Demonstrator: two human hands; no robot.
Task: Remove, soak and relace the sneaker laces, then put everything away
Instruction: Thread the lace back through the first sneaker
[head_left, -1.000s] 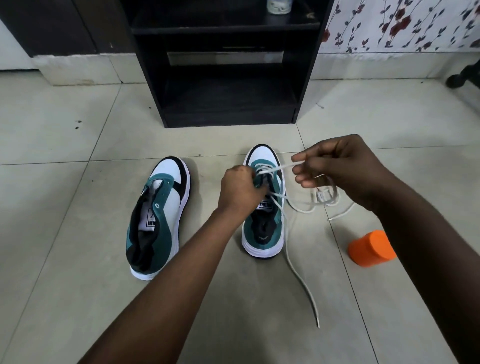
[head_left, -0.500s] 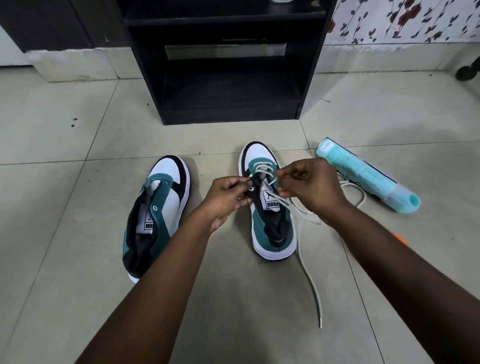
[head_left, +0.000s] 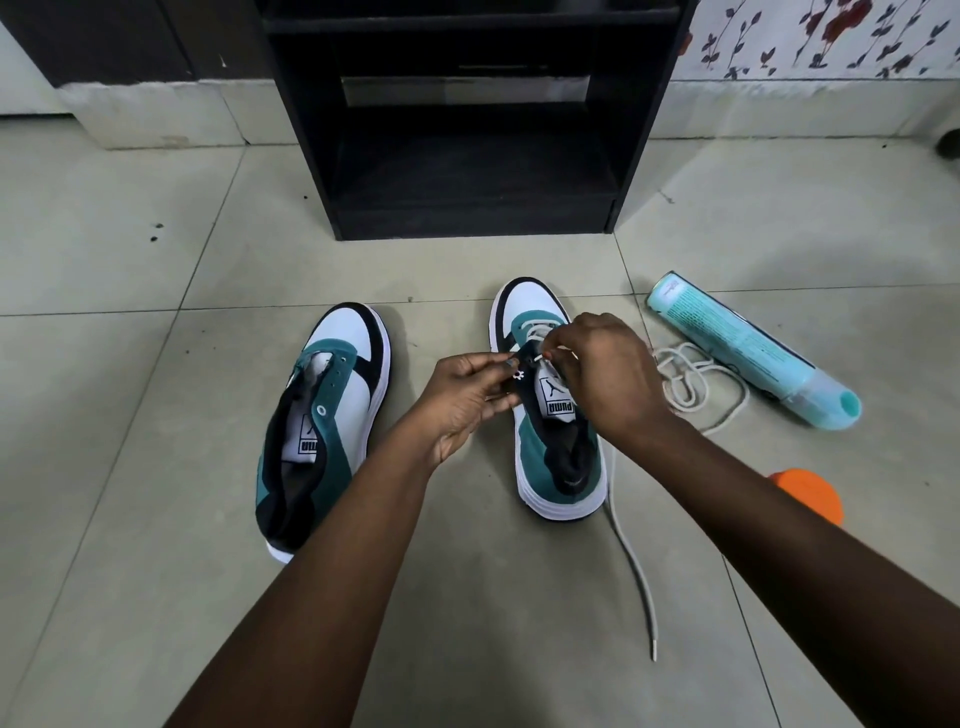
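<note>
Black shelf unit (head_left: 470, 130) stood open-fronted at the far side of the glossy grey tile floor (head_left: 130, 467); flat matte boards, hard edges.

Two sneakers sat side by side on the floor, toes toward the shelf. Left sneaker (head_left: 324, 421): no lace seen in it, tongue flopped, eyelets bare; smooth white toe panel, napped teal sides, black trim, thick white rubber sole. Right sneaker (head_left: 545, 415): same build, the one you were working on.

Pale teal bottle (head_left: 748, 353) lay on its side to the right, a smooth printed cylinder. Orange cap (head_left: 808, 493), partly hidden by your right forearm.

White lace (head_left: 636, 571): woven flat cord, crossed at the lowest eyelets near the toe, one tail looped loosely on the floor between shoe and bottle, the other running straight back to a stiff tip.

Your left hand (head_left: 470, 395) pinched the eyelet flap of the right sneaker. Your right hand (head_left: 605, 374) was curled over the tongue, fingertips pinching what looked like the lace at an eyelet.

Judgement: relacing appeared under way, low rows only. To do it well, you needed to hold the flap steady, feed the tip squarely through, keep the cord untwisted, and even both tails before each next row.
</note>
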